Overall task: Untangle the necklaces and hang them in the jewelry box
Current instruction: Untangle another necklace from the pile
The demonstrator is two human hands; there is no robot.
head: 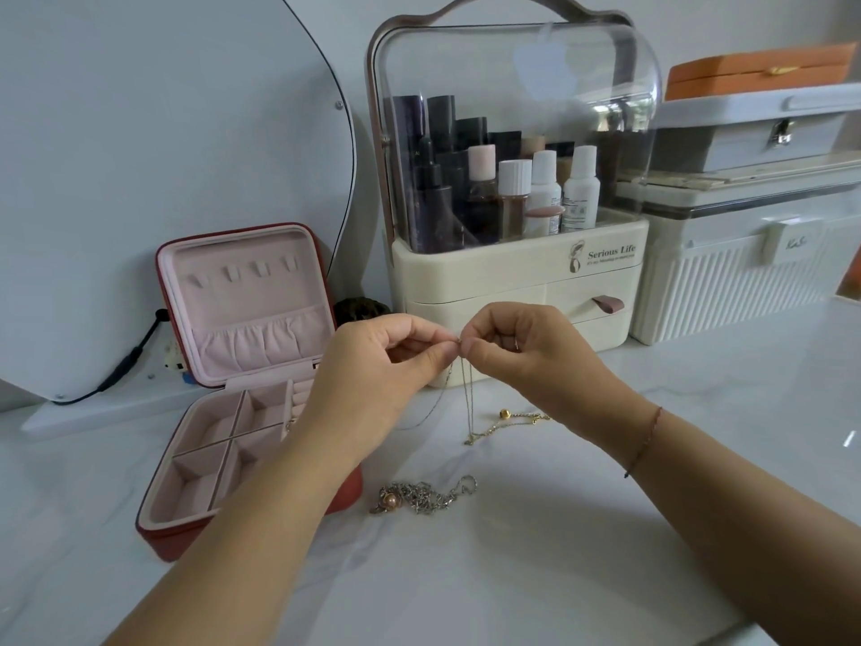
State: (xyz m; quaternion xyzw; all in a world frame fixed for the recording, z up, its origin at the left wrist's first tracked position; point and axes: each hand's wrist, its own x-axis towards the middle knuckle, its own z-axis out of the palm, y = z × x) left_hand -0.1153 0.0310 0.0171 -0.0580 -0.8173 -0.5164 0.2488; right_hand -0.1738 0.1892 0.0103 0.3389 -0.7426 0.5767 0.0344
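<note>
Grip: left hand and right hand both pinch thin chain, close together, above surface right of open jewelry box. Risk: pulling apart could tighten any knot or snap links.

2 forearms show, both bare from the frame's lower edge up to the wrists. The left hand and the right hand are bare as well. Round the right wrist runs 1 thin cord bracelet, reddish-brown, a single strand with what look like tiny dark beads or knots, too small to tell apart.
</note>
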